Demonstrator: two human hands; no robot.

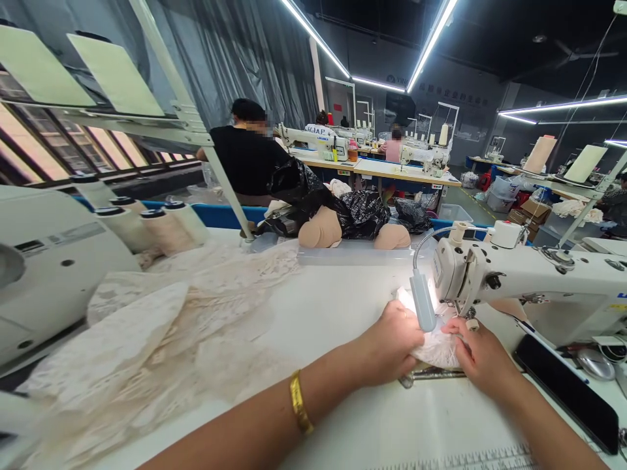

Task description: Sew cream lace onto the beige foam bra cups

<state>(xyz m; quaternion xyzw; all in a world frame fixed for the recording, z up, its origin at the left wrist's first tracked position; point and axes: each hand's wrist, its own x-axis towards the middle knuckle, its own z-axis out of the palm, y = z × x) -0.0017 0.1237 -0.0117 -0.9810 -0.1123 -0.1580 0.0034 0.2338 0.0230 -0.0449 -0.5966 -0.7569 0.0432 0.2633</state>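
A piece of white lace fabric [437, 351] lies under the needle area of a white sewing machine [533, 277], lit brightly by a small grey lamp [422, 303] on a bent neck. My left hand [398, 343] is closed on the left side of this lace, its fingers curled and partly hidden by the lamp. To the right of the presser foot, my right hand [482, 356] grips the lace edge between bent fingers and thumb. A gold bracelet [300, 401] circles my left wrist.
Cream lace pieces [147, 352] spread over the left of the table. Thread cones [171, 228] stand behind them. A clear tray [347, 256] holds beige cups [321, 228] and black plastic bags [365, 215]. A phone [565, 391] lies right; a ruler [470, 459] is in front. A person in black [249, 160] sits beyond.
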